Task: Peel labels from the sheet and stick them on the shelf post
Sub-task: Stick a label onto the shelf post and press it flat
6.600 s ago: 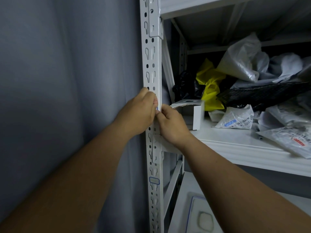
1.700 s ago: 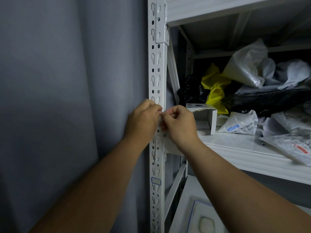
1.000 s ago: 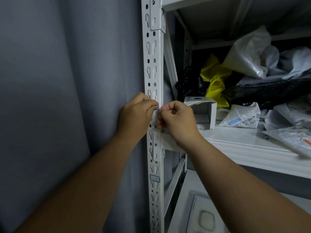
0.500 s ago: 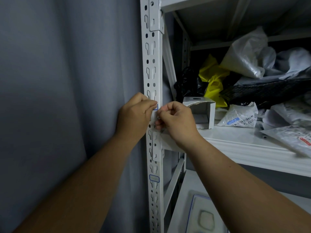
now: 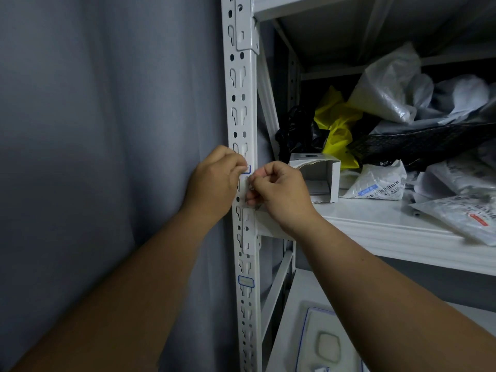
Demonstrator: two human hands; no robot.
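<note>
The white slotted shelf post (image 5: 243,84) runs up the middle of the view. My left hand (image 5: 214,181) is at the post's left edge with curled fingers and pinches a small white label sheet (image 5: 243,183) held against the post. A blue-bordered label (image 5: 247,169) shows just past its fingertips. My right hand (image 5: 280,191) faces it from the right, and its thumb and fingers pinch at the sheet's edge. What lies between those fingertips is hidden. Lower down, one blue-bordered label (image 5: 246,281) sticks on the post.
An open white carton (image 5: 320,178) stands on the white shelf board (image 5: 389,232) just right of my right hand. Behind it lie a yellow bag (image 5: 338,122), plastic bags and barcode pouches (image 5: 375,183). A blue-edged tray (image 5: 324,342) sits on the lower shelf. A grey wall fills the left.
Both hands have stayed at the same spot on the post, fingertips close together over the sheet. Only the view has shifted slightly.
</note>
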